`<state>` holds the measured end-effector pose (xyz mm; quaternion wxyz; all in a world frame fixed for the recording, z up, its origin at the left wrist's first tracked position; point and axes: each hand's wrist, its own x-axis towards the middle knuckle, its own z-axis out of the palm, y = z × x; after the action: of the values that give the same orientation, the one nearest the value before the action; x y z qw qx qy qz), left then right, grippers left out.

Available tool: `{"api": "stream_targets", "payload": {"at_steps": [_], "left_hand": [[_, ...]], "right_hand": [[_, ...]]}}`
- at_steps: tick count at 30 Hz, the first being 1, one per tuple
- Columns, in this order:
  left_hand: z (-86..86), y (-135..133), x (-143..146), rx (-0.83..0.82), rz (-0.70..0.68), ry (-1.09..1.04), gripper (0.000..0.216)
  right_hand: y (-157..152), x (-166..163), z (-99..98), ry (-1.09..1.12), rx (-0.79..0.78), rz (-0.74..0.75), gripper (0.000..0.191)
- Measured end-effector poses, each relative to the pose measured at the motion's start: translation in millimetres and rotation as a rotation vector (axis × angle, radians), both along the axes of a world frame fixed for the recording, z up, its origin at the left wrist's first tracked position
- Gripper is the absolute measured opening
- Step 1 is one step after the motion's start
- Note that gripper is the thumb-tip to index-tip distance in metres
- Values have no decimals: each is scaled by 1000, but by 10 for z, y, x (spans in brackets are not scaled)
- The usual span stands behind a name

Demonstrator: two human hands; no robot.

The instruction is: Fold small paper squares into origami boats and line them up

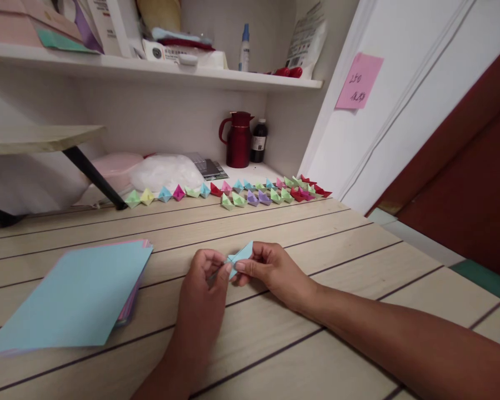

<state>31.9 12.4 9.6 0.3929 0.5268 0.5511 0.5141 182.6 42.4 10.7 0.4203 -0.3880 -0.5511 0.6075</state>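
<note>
Light-blue paper (244, 253), apparently mid-fold, is pinched by both hands' fingers (250, 269), right of the blue-topped paper stack (79, 294); creasing seems needed.

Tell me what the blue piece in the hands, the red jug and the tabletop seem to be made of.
Blue piece: likely thin paper, matte, given its crisp folds.
Red jug: plastic or painted metal, unclear which; its smooth body seems slightly glossy.
Tabletop: wood or wood-look laminate, fairly dull, with faint grain.
</note>
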Motion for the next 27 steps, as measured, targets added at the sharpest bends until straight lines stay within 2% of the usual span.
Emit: {"api": "stream_targets", "payload": {"at_steps": [4, 6, 9, 15, 20, 27], "left_hand": [[16, -7, -8, -7, -28, -53, 33], [32, -8, -16, -19, -47, -10, 27], [55, -15, -29, -45, -3, 59, 21], [83, -30, -40, -101, -16, -33, 26], [106, -36, -18, -125, -19, -30, 27], [99, -37, -23, -115, -37, -1, 25]], "right_hand": [[4, -4, 6, -24, 16, 11, 38], [8, 7, 3, -57, 48, 22, 39], [9, 30, 12, -96, 98, 74, 40], [-4, 50, 68, -58, 137, 144, 55], [-17, 26, 1, -70, 121, 117, 38], [-24, 31, -55, -43, 115, 125, 30]]}}
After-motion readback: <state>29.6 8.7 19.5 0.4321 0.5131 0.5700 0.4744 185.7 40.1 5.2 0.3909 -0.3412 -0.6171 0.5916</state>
